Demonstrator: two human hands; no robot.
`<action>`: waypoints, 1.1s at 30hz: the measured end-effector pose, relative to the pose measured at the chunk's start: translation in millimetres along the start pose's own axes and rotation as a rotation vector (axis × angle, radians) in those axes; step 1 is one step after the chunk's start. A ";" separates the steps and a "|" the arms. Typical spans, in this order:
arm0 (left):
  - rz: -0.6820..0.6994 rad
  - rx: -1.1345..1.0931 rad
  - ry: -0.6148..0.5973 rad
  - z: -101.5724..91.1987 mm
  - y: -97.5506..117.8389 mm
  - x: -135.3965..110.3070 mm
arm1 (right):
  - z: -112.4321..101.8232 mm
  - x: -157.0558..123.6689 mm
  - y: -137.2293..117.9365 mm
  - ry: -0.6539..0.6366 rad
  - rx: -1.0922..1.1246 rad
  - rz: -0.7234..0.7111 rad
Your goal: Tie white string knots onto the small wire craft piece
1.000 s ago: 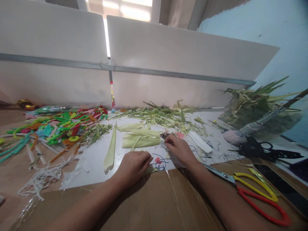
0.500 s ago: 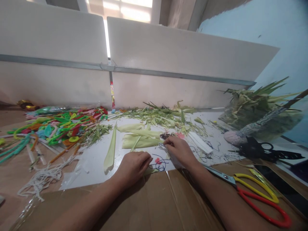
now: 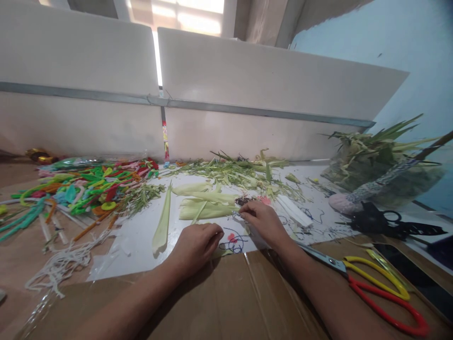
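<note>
My left hand (image 3: 196, 245) rests knuckles-up at the near edge of a white sheet (image 3: 134, 241), fingers curled under; what they hold is hidden. My right hand (image 3: 262, 221) lies a little further out, fingertips pinched at the end of a bundle of pale green leaf strips (image 3: 207, 204) lying flat on the sheet. A tangle of dark blue thread (image 3: 233, 242) with a small red bit lies between the two hands. A single long pale leaf (image 3: 163, 222) lies to the left of the bundle.
Bright pipe cleaners (image 3: 81, 186) are heaped at the left, white string (image 3: 60, 267) below them. Leaf scraps (image 3: 240, 172) spread along the back. Red-and-yellow scissors (image 3: 375, 283) lie on brown cardboard (image 3: 226, 302) at the right, black scissors (image 3: 389, 222) and a leaf pile (image 3: 375, 156) beyond.
My right hand has shifted slightly at the end of the leaf bundle, its fingertips working there. My left hand has stayed in place.
</note>
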State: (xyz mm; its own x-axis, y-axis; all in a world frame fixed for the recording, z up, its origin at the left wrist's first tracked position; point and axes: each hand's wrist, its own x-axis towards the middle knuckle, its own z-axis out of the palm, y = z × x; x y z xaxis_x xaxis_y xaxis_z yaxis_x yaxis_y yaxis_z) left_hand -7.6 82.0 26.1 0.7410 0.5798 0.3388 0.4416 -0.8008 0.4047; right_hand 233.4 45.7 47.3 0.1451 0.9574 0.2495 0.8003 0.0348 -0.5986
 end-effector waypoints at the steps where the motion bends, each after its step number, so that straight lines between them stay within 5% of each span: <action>1: 0.001 -0.021 0.036 0.7 -0.2 -0.4 | 0.3 -0.9 -1.2 -0.010 0.032 -0.020; 8: -0.043 -0.145 0.225 4.3 0.2 -1.0 | 6.1 -17.7 -26.6 -0.121 0.297 -0.204; 16: -0.077 -0.153 0.087 3.9 1.8 2.2 | 14.5 -27.4 -39.2 -0.181 0.368 -0.250; 33: -0.096 -0.118 0.063 1.4 3.8 1.5 | 11.3 -27.1 -41.2 -0.113 0.405 -0.223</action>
State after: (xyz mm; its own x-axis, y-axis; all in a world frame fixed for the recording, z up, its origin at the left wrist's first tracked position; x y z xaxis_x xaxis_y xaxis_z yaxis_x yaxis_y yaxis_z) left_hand -4.1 79.6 27.0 0.6637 0.6639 0.3446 0.4435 -0.7203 0.5334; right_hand 189.9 21.6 56.7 -0.0863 0.9383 0.3348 0.5103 0.3302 -0.7941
